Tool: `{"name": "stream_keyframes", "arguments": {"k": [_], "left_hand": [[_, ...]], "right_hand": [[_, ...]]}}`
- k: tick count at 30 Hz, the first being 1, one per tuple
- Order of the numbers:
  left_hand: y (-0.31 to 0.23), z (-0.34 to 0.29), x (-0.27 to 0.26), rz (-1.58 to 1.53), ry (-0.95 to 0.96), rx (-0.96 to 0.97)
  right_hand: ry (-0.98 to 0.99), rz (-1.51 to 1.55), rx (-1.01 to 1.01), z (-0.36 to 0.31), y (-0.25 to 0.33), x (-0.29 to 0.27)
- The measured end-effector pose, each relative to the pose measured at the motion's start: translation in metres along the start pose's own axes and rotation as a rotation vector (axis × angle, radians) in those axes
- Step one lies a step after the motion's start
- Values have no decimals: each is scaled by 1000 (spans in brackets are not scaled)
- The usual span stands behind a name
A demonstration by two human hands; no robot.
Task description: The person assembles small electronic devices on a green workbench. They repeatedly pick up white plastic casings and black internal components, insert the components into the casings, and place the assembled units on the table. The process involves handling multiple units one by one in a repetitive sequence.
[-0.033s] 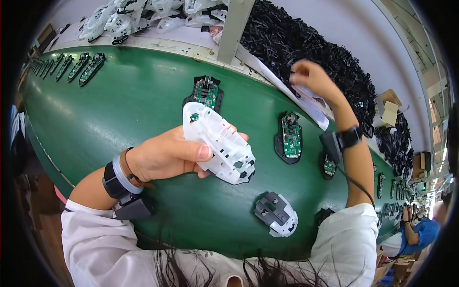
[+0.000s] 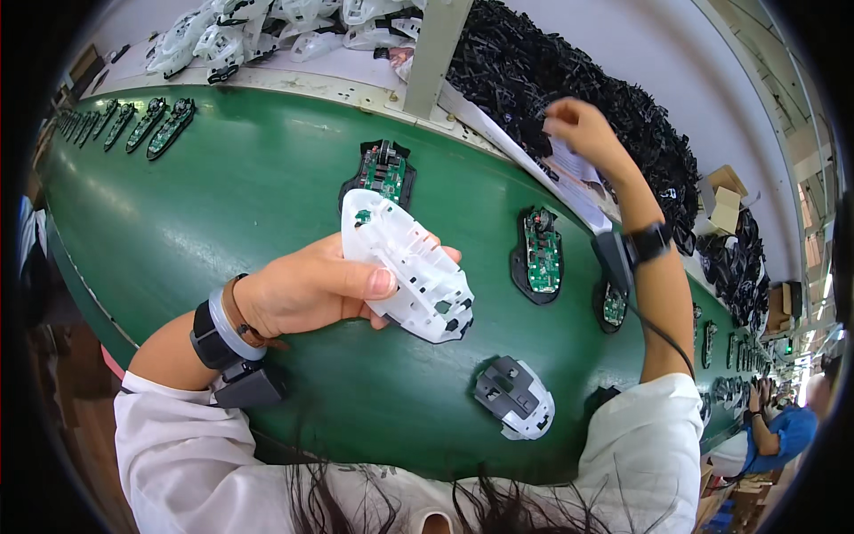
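My left hand (image 2: 325,283) grips a white plastic mouse shell (image 2: 411,271), its ribbed inner side facing up, thumb along the near edge. A small green board (image 2: 363,216) sits at the shell's far end. My right hand (image 2: 583,133) is raised at the front edge of a large heap of small black plastic parts (image 2: 560,67). Its fingers are curled together; whatever they hold is too small to make out. Just beyond the shell lies a black mouse base with a green circuit board (image 2: 389,173), partly covered by it. Another such base (image 2: 541,258) rests to the right.
On the green bench (image 2: 249,205), a grey-and-white mouse shell (image 2: 516,398) lies near me. A row of circuit-board bases (image 2: 171,127) runs off left. White shells (image 2: 311,27) are piled behind a metal post (image 2: 438,58). A co-worker in blue (image 2: 783,433) is at far right.
My right hand has shifted slightly away from me along the edge of the black heap. My left hand and the white shell stay almost still.
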State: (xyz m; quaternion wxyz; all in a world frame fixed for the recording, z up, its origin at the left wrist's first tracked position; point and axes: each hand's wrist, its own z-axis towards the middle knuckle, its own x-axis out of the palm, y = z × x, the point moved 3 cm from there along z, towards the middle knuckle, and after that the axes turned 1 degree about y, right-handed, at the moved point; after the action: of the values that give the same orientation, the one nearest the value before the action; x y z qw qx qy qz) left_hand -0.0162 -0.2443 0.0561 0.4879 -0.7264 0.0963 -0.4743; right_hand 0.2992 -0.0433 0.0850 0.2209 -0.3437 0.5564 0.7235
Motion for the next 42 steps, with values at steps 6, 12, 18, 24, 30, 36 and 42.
{"name": "stream_keyframes", "arguments": {"k": [6,12,18,24,30,36,42], "left_hand": [[-5,-1,16,63,-62,73],[-19,-7,18,350,-135,72],[-17,-1,23,423,-255,10],[-12,-1,24,393,-145,40],[-15,-4,16,578,-123,8],[-21,-7,15,788,-137,13],[-30,-13,22,805,-175,1]], "right_hand": [[-150,-334,-20,34,-27,12],[-305,-150,8,-31,-1,-16],[-301,-79,-817,-137,163,23],[-110,-415,-1337,-154,182,62],[-127,-569,-1400,-160,172,70],[-120,-619,-1402,-165,165,70],[-116,-684,-1429,-171,169,64]]}}
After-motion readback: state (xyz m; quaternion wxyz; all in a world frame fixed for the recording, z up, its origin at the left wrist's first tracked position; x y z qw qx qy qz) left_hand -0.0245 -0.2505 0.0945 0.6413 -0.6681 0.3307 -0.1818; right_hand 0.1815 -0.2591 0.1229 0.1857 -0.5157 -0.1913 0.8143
